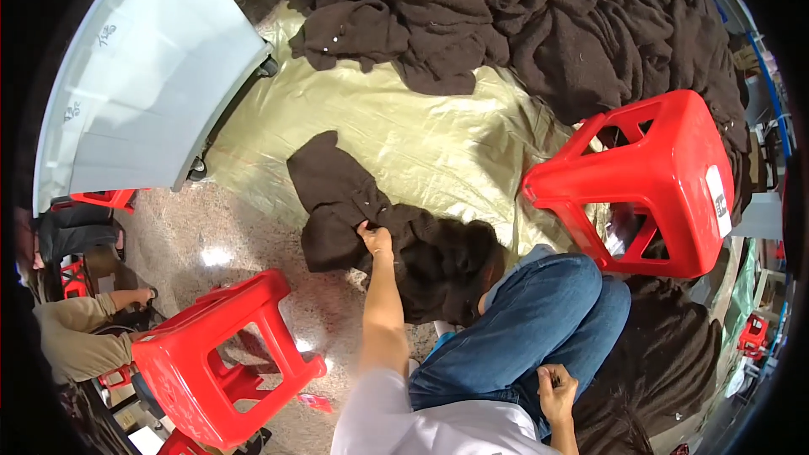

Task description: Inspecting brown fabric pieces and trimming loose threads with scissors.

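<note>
White shirt | left hand pinching fuzzy brown fabric | right hand curled, contents unclear | crinkled sheet

Two foreground hands, one held garment, two large stools

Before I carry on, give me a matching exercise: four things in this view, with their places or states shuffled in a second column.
Column one:
1. Left hand
2. Right hand
3. White bin
4. Yellow sheet

Column two:
A. Spread on the floor, partly under the brown cloth pile
B. Curled, by the blue jeans
C. On the smaller brown cloth
D. Upper left, on casters

Pairs: 1-C, 2-B, 3-D, 4-A
</note>
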### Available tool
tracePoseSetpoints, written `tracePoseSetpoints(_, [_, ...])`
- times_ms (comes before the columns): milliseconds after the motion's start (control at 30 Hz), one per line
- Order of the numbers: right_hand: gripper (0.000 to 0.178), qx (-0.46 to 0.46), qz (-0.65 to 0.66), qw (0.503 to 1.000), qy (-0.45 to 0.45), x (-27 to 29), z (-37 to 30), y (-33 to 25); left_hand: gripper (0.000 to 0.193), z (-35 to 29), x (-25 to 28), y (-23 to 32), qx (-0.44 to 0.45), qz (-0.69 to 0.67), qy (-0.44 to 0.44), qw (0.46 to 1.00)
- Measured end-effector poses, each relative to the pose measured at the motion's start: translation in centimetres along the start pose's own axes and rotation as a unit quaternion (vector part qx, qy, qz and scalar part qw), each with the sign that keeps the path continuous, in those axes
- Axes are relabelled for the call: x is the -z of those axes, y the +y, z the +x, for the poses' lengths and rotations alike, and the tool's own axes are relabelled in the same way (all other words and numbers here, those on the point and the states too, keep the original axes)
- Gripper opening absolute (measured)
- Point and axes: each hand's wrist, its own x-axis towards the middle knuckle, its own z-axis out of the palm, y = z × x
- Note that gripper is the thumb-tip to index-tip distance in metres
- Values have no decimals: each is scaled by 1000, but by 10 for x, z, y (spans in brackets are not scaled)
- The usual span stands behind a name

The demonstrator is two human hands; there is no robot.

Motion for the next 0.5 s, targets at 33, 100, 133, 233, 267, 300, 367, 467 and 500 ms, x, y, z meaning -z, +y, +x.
tracePoseSetpoints(33, [13, -31, -5, 999, 33, 1, 2, 6, 45, -34, -24, 18, 135, -211, -152, 956])
tracePoseSetpoints(100, [11, -54, 5, 996, 70, 5, 5, 9, 40, -78, -25, 72, 127, -277, -299, 904])
tracePoseSetpoints(133, [11, -29, 16, 997, 71, 7, 8, 9, 38, -95, -17, 99, 123, -310, -326, 885])
tracePoseSetpoints(233, [8, 76, 45, 993, 72, 16, 31, -5, 24, -138, 41, 184, 51, -348, -494, 796])
tracePoseSetpoints(267, [4, 103, 83, 988, 80, 18, 44, -16, 25, -168, 69, 218, -50, -319, -461, 826])
tracePoseSetpoints(300, [2, 131, 106, 981, 98, 18, 62, -26, 30, -179, 73, 234, -67, -307, -491, 813])
tracePoseSetpoints(367, [11, 194, 101, 970, 109, 26, 91, -65, 32, -208, 104, 281, -141, -274, -503, 807])
tracePoseSetpoints(467, [45, 316, 97, 938, 102, 35, 122, -130, 44, -272, 165, 371, -161, -211, -498, 825])
tracePoseSetpoints(500, [58, 393, 78, 909, 118, 34, 137, -146, 48, -292, 184, 395, -185, -224, -538, 791])
